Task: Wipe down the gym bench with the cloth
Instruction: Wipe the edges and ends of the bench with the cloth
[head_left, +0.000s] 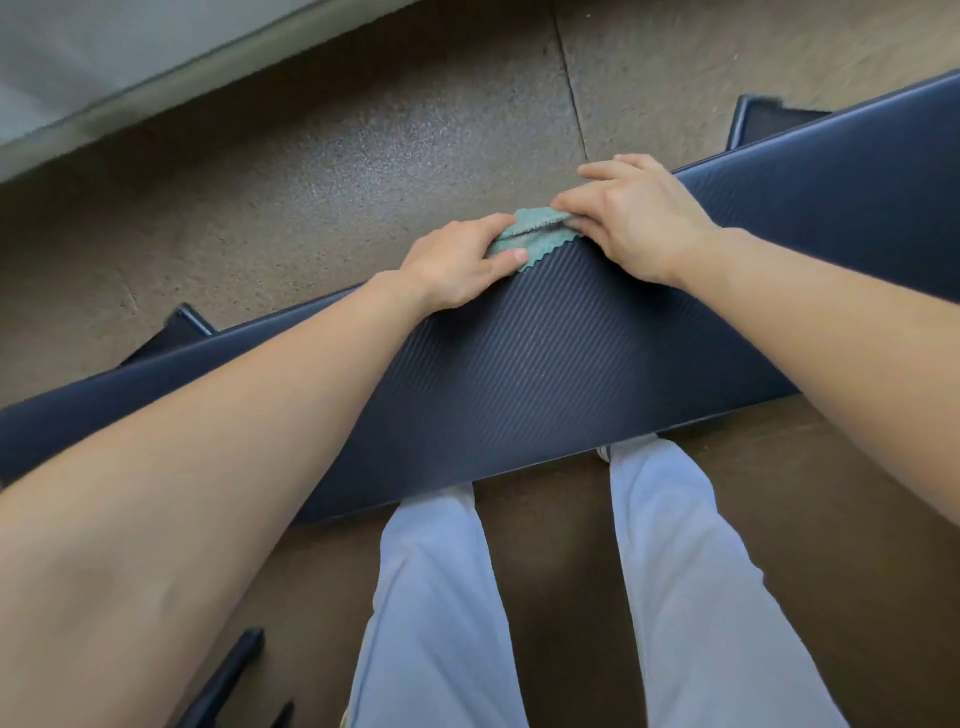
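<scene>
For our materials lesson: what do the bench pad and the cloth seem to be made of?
Bench pad: probably vinyl or faux leather, dark navy, matte with a fine diagonal ribbed weave.
Cloth: likely microfibre, teal, with a fuzzy nap and zigzag-cut edge.

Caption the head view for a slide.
Both hands, left hand and right hand, press a green cloth at the far edge of a dark gym bench.
</scene>
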